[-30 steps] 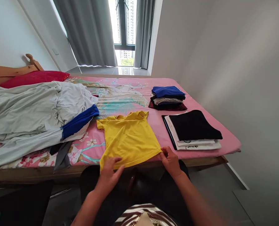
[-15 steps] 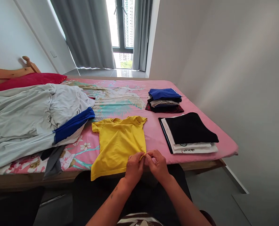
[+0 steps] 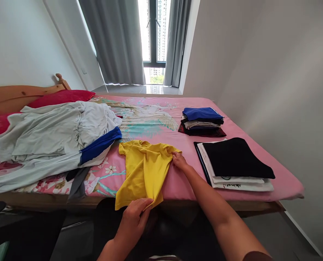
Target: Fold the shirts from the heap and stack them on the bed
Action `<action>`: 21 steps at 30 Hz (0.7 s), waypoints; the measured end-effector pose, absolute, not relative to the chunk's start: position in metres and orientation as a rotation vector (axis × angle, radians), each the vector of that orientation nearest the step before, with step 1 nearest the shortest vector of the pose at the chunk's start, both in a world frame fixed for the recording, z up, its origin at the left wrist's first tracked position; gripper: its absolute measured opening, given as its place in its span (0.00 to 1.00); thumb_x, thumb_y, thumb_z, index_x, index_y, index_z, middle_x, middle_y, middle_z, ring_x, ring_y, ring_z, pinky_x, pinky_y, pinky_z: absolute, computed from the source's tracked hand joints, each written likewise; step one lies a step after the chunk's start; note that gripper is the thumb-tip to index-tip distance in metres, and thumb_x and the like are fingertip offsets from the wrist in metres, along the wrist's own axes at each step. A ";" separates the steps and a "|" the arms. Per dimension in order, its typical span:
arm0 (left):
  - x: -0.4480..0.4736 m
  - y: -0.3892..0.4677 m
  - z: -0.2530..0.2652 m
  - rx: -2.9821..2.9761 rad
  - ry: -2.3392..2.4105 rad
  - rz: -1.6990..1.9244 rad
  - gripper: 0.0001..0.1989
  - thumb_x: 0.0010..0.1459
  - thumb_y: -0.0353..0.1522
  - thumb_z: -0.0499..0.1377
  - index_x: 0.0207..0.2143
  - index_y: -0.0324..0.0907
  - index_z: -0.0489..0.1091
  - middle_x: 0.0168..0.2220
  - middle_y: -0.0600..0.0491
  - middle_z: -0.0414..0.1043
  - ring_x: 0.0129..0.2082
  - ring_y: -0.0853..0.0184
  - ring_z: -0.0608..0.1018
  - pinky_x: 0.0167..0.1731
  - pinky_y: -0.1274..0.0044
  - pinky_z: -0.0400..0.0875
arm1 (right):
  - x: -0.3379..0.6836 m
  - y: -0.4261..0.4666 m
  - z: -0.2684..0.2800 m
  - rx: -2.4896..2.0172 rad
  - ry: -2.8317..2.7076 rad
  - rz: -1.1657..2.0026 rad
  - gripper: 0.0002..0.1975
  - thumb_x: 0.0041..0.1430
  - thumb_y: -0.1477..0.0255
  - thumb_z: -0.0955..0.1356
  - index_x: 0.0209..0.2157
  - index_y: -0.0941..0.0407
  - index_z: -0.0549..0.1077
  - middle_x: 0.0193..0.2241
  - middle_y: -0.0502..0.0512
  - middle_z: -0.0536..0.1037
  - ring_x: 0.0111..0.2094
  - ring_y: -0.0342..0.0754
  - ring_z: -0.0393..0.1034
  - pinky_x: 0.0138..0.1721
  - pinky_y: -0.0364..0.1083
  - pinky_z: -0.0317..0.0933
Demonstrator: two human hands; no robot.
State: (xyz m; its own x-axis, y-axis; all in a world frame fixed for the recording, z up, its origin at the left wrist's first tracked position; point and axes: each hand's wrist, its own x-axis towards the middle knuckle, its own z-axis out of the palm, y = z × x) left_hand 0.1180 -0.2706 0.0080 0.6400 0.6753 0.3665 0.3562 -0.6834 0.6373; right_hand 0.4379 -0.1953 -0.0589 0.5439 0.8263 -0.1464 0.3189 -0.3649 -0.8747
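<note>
From my remote seat, I have the left hand [image 3: 134, 215] pinching the lower hem of the yellow shirt [image 3: 138, 170], which lies rumpled on the bed [image 3: 281, 181] ahead of it. The right hand [image 3: 180, 161], farther forward, grips the shirt near a sleeve. Right of that hand I see a folded stack [image 3: 234, 159]; leftward of both, a pale garment [image 3: 55, 130].

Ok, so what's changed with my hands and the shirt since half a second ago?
Your right hand let go of the hem corner, moved away from you and now holds the yellow shirt by its right sleeve. The shirt's right side is drawn inward, leftward. Your left hand still pinches the hem. The blue-topped pile and black-topped pile stayed put.
</note>
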 end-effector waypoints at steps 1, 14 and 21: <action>0.112 -0.269 0.010 2.354 0.804 0.807 0.10 0.59 0.34 0.55 0.40 0.46 0.75 0.38 0.51 0.79 0.38 0.64 0.79 0.39 0.75 0.75 | 0.440 -0.190 -0.059 -1.937 -0.935 0.800 0.11 0.55 0.73 0.63 0.40 0.55 0.71 0.21 0.51 0.74 0.22 0.45 0.69 0.28 0.43 0.64; 0.073 -0.222 0.008 2.420 1.218 0.675 0.15 0.54 0.35 0.52 0.40 0.47 0.75 0.39 0.50 0.78 0.39 0.59 0.79 0.40 0.71 0.72 | 0.438 -0.249 -0.040 -1.655 -0.637 0.779 0.09 0.59 0.63 0.57 0.33 0.54 0.57 0.26 0.50 0.74 0.21 0.43 0.71 0.19 0.41 0.65; 0.066 -0.214 0.110 1.968 1.481 1.031 0.16 0.50 0.45 0.55 0.35 0.44 0.73 0.23 0.57 0.72 0.19 0.70 0.69 0.18 0.80 0.63 | 0.433 -0.295 0.070 -1.153 -0.588 -0.007 0.11 0.59 0.61 0.58 0.40 0.52 0.61 0.37 0.52 0.72 0.40 0.47 0.72 0.35 0.47 0.70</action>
State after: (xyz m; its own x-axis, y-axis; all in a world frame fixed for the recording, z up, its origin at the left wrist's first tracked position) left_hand 0.0660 -0.2139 0.1099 0.1362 0.9484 0.2864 0.5974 -0.3093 0.7399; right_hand 0.4331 -0.2946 0.0704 0.8497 0.2889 0.4410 0.2998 0.4233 -0.8549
